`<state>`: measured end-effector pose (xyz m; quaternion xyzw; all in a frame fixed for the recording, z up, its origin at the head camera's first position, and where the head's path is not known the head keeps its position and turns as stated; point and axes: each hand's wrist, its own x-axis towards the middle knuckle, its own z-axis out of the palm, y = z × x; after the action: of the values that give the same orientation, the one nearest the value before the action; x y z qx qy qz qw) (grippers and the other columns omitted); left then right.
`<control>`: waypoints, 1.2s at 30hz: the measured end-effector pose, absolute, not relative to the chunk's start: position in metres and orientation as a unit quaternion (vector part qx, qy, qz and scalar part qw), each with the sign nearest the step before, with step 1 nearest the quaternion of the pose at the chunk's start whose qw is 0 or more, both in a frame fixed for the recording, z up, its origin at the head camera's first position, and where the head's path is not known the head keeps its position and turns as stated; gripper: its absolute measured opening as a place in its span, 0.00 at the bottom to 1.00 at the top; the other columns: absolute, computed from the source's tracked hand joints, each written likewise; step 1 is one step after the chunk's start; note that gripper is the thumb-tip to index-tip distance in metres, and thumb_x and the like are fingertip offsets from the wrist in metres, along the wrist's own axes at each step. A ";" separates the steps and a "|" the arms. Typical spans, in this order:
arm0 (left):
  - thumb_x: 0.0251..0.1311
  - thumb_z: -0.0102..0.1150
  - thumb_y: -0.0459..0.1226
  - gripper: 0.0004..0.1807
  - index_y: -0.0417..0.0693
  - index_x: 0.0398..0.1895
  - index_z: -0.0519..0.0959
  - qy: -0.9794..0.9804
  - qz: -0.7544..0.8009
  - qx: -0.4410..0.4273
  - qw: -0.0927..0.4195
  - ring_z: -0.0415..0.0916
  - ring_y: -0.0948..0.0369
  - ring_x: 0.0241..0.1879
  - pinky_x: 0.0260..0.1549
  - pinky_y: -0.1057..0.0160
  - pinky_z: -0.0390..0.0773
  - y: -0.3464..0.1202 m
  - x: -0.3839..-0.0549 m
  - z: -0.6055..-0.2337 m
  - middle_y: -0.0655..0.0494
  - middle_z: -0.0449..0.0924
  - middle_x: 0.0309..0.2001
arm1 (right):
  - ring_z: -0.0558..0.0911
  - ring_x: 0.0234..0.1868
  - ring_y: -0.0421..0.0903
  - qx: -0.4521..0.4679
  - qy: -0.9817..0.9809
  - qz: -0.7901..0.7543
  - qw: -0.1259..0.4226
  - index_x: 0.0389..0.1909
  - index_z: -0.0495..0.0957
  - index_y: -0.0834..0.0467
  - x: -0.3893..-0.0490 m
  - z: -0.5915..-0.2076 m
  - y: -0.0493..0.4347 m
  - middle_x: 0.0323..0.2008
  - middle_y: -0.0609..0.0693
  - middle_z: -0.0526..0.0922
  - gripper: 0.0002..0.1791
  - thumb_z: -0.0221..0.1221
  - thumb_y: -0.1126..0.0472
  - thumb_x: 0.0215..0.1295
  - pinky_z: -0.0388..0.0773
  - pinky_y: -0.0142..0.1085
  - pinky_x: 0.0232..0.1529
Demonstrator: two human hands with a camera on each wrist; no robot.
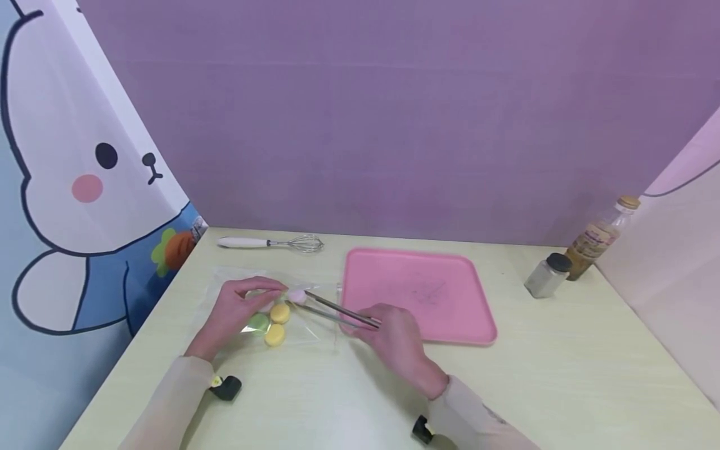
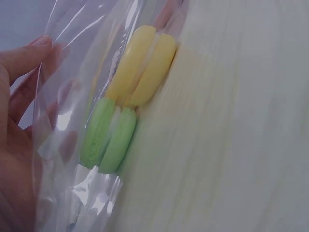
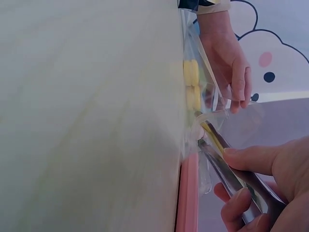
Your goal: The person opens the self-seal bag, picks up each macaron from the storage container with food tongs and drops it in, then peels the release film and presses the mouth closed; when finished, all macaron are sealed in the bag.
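Left hand (image 1: 230, 310) pinches the bag (image 1: 315, 329), right hand (image 1: 397, 340) grips tongs (image 1: 343, 309); too weak a squeeze could drop the pink macaron (image 1: 296, 297).

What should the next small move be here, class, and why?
Probably ease the tongs open, leaving the pale pink macaron in the clear bag: it sits between their tips, inside beside a yellow macaron, the left hand holds the bag up, and the pink tray shows no macarons.

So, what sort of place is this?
Probably a food-prep tabletop, though whether it's in a kitchen I can't tell: there's a whisk, metal tongs and macaron-like yellow sweets.
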<state>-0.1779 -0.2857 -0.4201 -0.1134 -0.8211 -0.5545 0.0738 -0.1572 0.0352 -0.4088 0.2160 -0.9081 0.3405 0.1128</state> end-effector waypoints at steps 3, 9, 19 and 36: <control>0.66 0.67 0.40 0.09 0.50 0.46 0.89 -0.820 -0.556 -0.115 0.075 0.79 0.63 0.53 0.62 0.45 0.67 -0.285 -0.177 -0.419 0.56 0.87 0.48 | 0.77 0.24 0.34 0.211 -0.909 0.345 0.103 0.36 0.90 0.49 -0.159 -0.409 0.032 0.29 0.41 0.87 0.12 0.76 0.49 0.53 0.72 0.30 0.25; 0.67 0.67 0.39 0.09 0.50 0.47 0.89 -0.820 -0.557 -0.110 0.071 0.79 0.63 0.53 0.62 0.46 0.68 -0.285 -0.176 -0.419 0.56 0.87 0.48 | 0.79 0.27 0.36 0.204 -0.909 0.352 0.088 0.36 0.90 0.49 -0.160 -0.411 0.029 0.31 0.42 0.87 0.11 0.76 0.51 0.53 0.74 0.31 0.28; 0.67 0.66 0.41 0.09 0.52 0.46 0.89 -0.826 -0.549 -0.103 0.071 0.79 0.61 0.54 0.63 0.43 0.67 -0.285 -0.177 -0.419 0.57 0.87 0.48 | 0.80 0.29 0.36 0.192 -0.906 0.371 0.071 0.37 0.90 0.48 -0.158 -0.411 0.025 0.33 0.42 0.88 0.09 0.75 0.53 0.55 0.76 0.33 0.30; 0.66 0.67 0.42 0.09 0.51 0.46 0.89 -0.824 -0.552 -0.102 0.068 0.78 0.62 0.54 0.63 0.43 0.67 -0.284 -0.177 -0.419 0.57 0.87 0.47 | 0.80 0.29 0.36 0.184 -0.905 0.381 0.050 0.38 0.90 0.48 -0.158 -0.411 0.026 0.35 0.44 0.88 0.10 0.76 0.54 0.54 0.76 0.31 0.26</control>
<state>-0.1766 -0.2840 -0.4187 -0.1017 -0.8245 -0.5525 0.0685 -0.1584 0.0258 -0.4109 0.1841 -0.9049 0.3805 0.0500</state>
